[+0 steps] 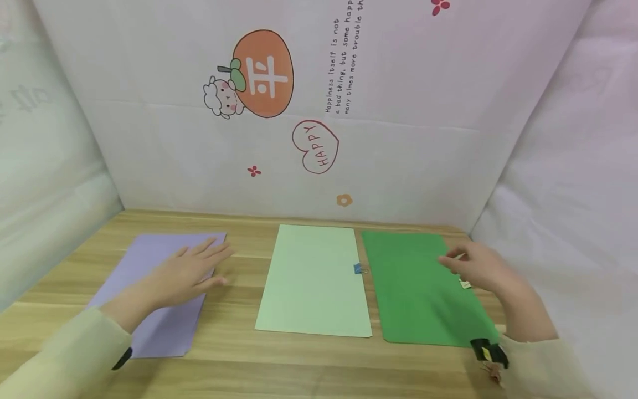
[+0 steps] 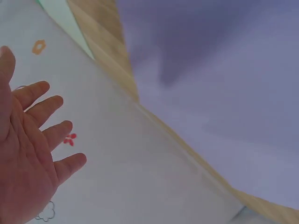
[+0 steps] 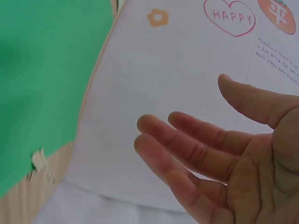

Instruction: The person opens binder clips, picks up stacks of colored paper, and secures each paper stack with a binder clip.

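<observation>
My left hand [image 1: 184,277] hovers over the purple sheets [image 1: 166,332], palm down with fingers spread. In the left wrist view its palm and fingers show bare, and the purple paper [image 2: 224,116] fills the right side. My right hand [image 1: 478,267] is raised over the right edge of the green sheets [image 1: 408,288], fingers loosely bent and holding nothing. Just below it, a cream binder clip [image 1: 464,284] grips the green paper's edge; the right wrist view shows this clip [image 3: 40,159] too. Between the hands lie pale green sheets [image 1: 314,282] with a blue binder clip [image 1: 358,269] on their right edge.
The wooden table [image 1: 239,371] carries the three paper stacks side by side. A white printed cloth [image 1: 189,166] stands along the back, and more white cloth [image 1: 573,233] closes in the sides. A black band [image 1: 482,350] hangs at the right cuff.
</observation>
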Available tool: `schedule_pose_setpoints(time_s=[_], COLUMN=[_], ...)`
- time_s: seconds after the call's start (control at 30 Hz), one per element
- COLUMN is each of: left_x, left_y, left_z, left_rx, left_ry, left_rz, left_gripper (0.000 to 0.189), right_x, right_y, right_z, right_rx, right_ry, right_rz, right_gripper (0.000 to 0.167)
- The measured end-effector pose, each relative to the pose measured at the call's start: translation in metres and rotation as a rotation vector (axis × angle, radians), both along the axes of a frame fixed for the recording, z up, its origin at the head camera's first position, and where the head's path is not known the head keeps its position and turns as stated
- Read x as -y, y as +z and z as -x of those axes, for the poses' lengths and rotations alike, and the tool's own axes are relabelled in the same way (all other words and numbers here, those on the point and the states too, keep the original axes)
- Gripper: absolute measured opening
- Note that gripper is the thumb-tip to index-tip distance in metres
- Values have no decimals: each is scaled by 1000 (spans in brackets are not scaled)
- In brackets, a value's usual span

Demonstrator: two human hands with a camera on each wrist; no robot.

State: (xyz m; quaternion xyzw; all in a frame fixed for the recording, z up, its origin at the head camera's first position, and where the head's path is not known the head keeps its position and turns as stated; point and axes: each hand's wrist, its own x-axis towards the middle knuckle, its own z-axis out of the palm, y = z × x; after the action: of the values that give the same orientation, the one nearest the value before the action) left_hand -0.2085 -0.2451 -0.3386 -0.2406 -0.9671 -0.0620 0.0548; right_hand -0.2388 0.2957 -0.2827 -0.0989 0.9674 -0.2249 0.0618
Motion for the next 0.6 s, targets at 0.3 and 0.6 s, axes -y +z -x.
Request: schedule_pose_setpoints(time_s=[0.3, 0.6], left_x=[32, 54], left_y=[-15, -21], left_z=[-6, -10], left_rx=[18, 21], left_ry=[30, 83], left_rz=[40, 48], left_gripper=[73, 64], right_x=[-51, -85], right_y=[-10, -15], right_z=[-11, -17], right_rx=[68, 151], right_ry=[26, 111], right_rz=[6, 37], right_gripper=[47, 42])
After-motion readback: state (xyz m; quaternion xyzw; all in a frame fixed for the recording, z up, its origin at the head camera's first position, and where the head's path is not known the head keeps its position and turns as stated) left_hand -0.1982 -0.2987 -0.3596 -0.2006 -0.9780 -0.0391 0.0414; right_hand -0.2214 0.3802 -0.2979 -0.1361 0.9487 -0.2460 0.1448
